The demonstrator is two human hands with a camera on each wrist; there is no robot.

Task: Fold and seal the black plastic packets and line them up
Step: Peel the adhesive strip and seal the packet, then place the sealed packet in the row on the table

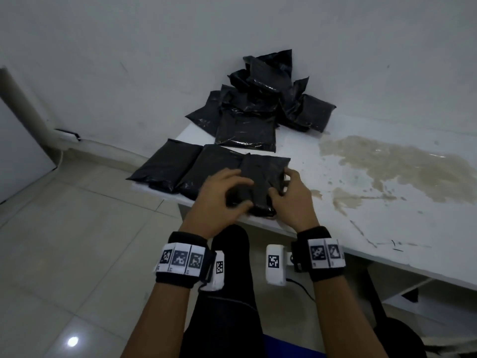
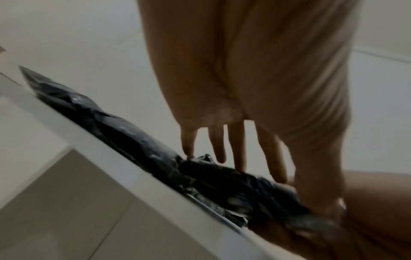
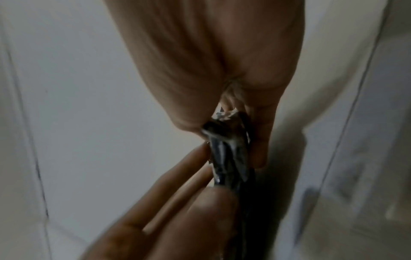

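A black plastic packet (image 1: pixel 263 171) lies at the front left of the white table (image 1: pixel 361 228), and both hands hold it. My left hand (image 1: pixel 222 195) lies over its near left part, fingers on top and thumb at the near edge. My right hand (image 1: pixel 291 192) curls round its right edge. The left wrist view shows the left hand's fingers (image 2: pixel 238 149) coming down onto the crumpled packet (image 2: pixel 233 177). In the right wrist view the right hand (image 3: pixel 222 98) pinches the packet's edge (image 3: pixel 229 158), with the left hand (image 3: pixel 177 211) below it. Two folded packets (image 1: pixel 167 164) (image 1: pixel 209 169) lie side by side left of it.
A loose pile of several black packets (image 1: pixel 260 99) sits at the back against the wall. A brown stain (image 1: pixel 387 166) spreads over the table's right half. The table's left edge drops to the tiled floor (image 1: pixel 64 241). My dark-clad leg (image 1: pixel 232 280) is under the front edge.
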